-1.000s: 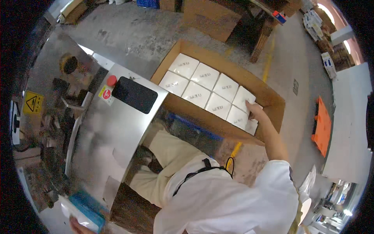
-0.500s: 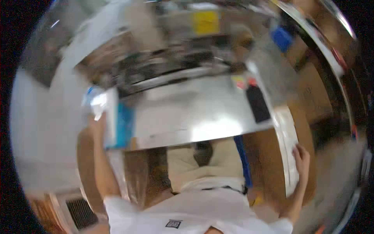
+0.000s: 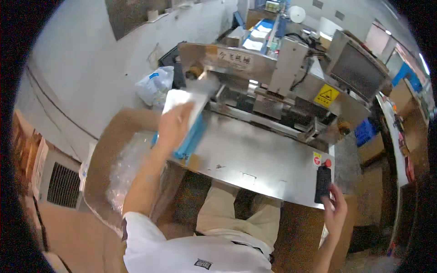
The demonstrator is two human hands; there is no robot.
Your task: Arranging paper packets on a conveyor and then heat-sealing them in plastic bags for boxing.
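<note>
At steel table (image 3: 255,154) edge: left hand (image 3: 175,125) grips blue-white pack (image 3: 186,120); right hand (image 3: 336,214) well apart.

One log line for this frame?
left hand: holds white-and-blue pack at steel table edge | right hand: empty, beside black panel

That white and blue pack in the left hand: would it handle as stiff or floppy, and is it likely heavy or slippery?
Probably fairly stiff: the white and blue pack keeps a flat, straight-edged shape while the left hand grips it by one end. Likely light for its size, since one hand lifts it above the steel table. Its surface looks smooth, so it may slide easily on the metal; motion blur hides finer detail.
</note>
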